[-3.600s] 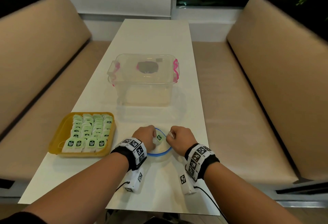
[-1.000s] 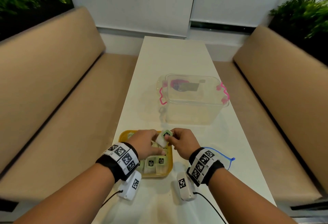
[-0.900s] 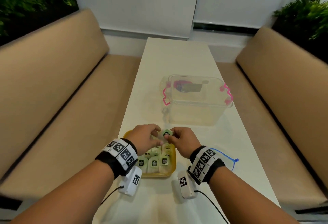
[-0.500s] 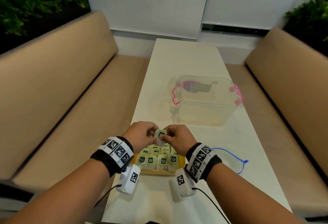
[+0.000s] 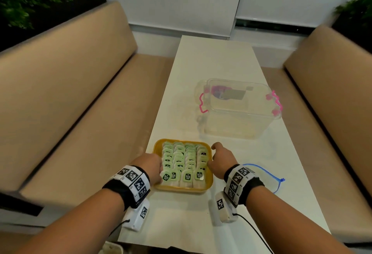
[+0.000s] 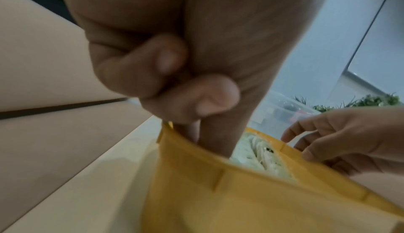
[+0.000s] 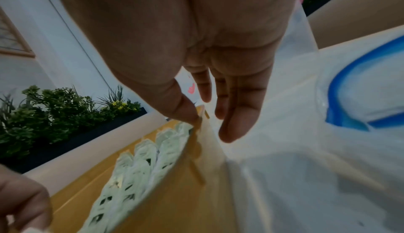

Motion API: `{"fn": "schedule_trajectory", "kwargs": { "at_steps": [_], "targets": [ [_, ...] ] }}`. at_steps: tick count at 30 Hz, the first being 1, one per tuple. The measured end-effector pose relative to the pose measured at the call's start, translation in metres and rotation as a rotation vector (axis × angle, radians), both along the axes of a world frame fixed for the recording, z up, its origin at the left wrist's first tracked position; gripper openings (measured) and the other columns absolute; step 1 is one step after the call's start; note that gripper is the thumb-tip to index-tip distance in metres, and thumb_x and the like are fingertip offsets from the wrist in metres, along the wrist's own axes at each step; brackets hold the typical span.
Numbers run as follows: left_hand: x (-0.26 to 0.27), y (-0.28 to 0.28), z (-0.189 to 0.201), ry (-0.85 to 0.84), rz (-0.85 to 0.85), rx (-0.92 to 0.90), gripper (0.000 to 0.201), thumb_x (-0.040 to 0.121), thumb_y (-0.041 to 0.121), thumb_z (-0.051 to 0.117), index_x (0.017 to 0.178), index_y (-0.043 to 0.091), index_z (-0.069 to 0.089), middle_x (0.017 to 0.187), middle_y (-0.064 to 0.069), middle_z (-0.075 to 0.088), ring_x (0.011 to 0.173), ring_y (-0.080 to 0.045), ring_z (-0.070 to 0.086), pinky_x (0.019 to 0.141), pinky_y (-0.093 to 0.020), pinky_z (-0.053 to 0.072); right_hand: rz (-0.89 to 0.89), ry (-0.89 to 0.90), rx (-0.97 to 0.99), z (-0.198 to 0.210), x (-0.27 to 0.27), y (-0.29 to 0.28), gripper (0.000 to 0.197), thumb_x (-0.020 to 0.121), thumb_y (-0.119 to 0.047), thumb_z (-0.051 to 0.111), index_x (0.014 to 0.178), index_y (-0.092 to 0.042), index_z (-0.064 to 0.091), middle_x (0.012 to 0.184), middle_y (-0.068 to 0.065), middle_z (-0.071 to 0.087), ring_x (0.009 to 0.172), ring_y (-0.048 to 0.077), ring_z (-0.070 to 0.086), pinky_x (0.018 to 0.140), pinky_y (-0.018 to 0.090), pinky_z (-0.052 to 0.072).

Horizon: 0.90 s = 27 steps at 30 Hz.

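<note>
Teabags [image 5: 182, 165] fill the tray [image 5: 181, 189] at the table's [image 5: 213, 62] front-left edge, so little seems left. Left hand [image 5: 150, 166] dips two fingers inside, grip hidden. Right hand [image 5: 220, 160], fingers slack, thumbs the rim.

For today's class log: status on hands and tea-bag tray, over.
Left hand in tray, grip unclear. Right hand open at right rim. Tea bags in rows, nothing blocking.
</note>
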<state>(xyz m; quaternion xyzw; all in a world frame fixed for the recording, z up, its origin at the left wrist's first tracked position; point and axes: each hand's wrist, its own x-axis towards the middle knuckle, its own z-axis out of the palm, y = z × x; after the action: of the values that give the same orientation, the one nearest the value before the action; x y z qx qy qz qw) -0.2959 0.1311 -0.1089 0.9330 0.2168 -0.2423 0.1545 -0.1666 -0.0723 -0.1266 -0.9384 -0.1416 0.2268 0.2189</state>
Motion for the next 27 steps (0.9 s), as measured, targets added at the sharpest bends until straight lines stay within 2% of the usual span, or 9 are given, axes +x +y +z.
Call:
{"fn": "schedule_trajectory", "kwargs": {
  "at_steps": [4,7,9,12,15,18,22,25,27],
  "targets": [
    [0.004,-0.004,-0.005,0.020,-0.004,0.126,0.014,0.080,0.021,0.072,0.094,0.020,0.068,0.087,0.002,0.069,0.081,-0.018,0.067,0.075,-0.030,0.057,-0.054,0.064,0.089,-0.004,-0.001,0.000,0.050,0.085,-0.012,0.054,0.132,-0.017,0.039,0.099,0.010,0.066,0.082,0.025,0.066,0.073,0.040,0.059],
    [0.006,-0.007,-0.002,0.044,-0.026,0.161,0.014,0.083,0.020,0.069,0.096,0.018,0.067,0.089,0.001,0.068,0.081,-0.019,0.065,0.071,-0.028,0.054,-0.049,0.061,0.142,-0.002,0.000,-0.007,0.051,0.088,-0.026,0.059,0.134,-0.017,0.038,0.089,0.003,0.066,0.077,0.020,0.065,0.070,0.036,0.057],
    [0.008,-0.011,0.005,0.032,-0.020,0.170,0.021,0.085,0.027,0.070,0.103,0.018,0.065,0.096,0.000,0.067,0.085,-0.019,0.065,0.073,-0.029,0.053,-0.049,0.023,0.180,0.005,0.005,-0.018,0.046,0.093,-0.033,0.058,0.132,-0.016,0.042,0.084,-0.005,0.061,0.076,0.014,0.060,0.066,0.028,0.048],
    [0.017,-0.026,0.025,-0.151,-0.001,0.138,0.034,0.087,0.039,0.066,0.115,0.023,0.056,0.105,0.001,0.066,0.091,-0.020,0.063,0.077,-0.032,0.054,-0.073,-0.062,0.239,0.017,0.020,-0.047,0.034,0.095,-0.030,0.055,0.126,-0.017,0.051,0.102,-0.003,0.062,0.080,0.012,0.057,0.063,0.021,0.041],
    [0.039,-0.063,0.042,-0.342,-0.123,-0.005,0.034,0.087,0.042,0.064,0.117,0.027,0.055,0.107,0.007,0.065,0.097,-0.016,0.061,0.084,-0.031,0.051,-0.031,-0.115,0.190,0.020,0.036,-0.087,0.032,0.091,-0.025,0.059,0.122,-0.018,0.056,0.118,0.000,0.064,0.094,0.015,0.058,0.080,0.025,0.043],
    [0.068,-0.118,0.042,-0.315,-0.319,-0.116,0.047,0.083,0.041,0.071,0.124,0.028,0.053,0.121,0.005,0.058,0.114,-0.018,0.053,0.096,-0.033,0.045,0.034,-0.061,0.061,0.019,0.044,-0.130,0.064,0.077,-0.043,0.076,0.132,-0.021,0.050,0.131,-0.001,0.056,0.118,0.018,0.053,0.098,0.030,0.044],
    [0.102,-0.188,0.014,-0.207,-0.497,-0.065,0.095,0.069,0.043,0.084,0.146,0.023,0.031,0.143,-0.003,0.040,0.130,-0.028,0.038,0.105,-0.043,0.040,0.120,0.090,-0.094,0.007,0.046,-0.178,0.123,0.047,-0.055,0.090,0.149,-0.026,0.028,0.145,-0.002,0.044,0.132,0.020,0.043,0.108,0.036,0.040],
    [0.116,-0.220,-0.016,-0.022,-0.449,-0.010,0.124,0.060,0.044,0.089,0.153,0.020,0.010,0.149,-0.007,0.033,0.133,-0.033,0.037,0.104,-0.049,0.042,0.226,0.087,-0.210,-0.008,0.043,-0.198,0.133,0.048,-0.050,0.092,0.153,-0.025,0.016,0.149,0.000,0.039,0.135,0.023,0.039,0.110,0.040,0.039],
    [0.118,-0.230,-0.032,0.020,-0.367,-0.005,0.120,0.067,0.041,0.085,0.154,0.020,0.005,0.146,-0.009,0.036,0.130,-0.035,0.041,0.101,-0.048,0.045,0.268,0.016,-0.233,-0.020,0.042,-0.206,0.123,0.054,-0.049,0.090,0.152,-0.024,0.019,0.145,0.000,0.041,0.132,0.024,0.040,0.108,0.041,0.041]
  ]
}}
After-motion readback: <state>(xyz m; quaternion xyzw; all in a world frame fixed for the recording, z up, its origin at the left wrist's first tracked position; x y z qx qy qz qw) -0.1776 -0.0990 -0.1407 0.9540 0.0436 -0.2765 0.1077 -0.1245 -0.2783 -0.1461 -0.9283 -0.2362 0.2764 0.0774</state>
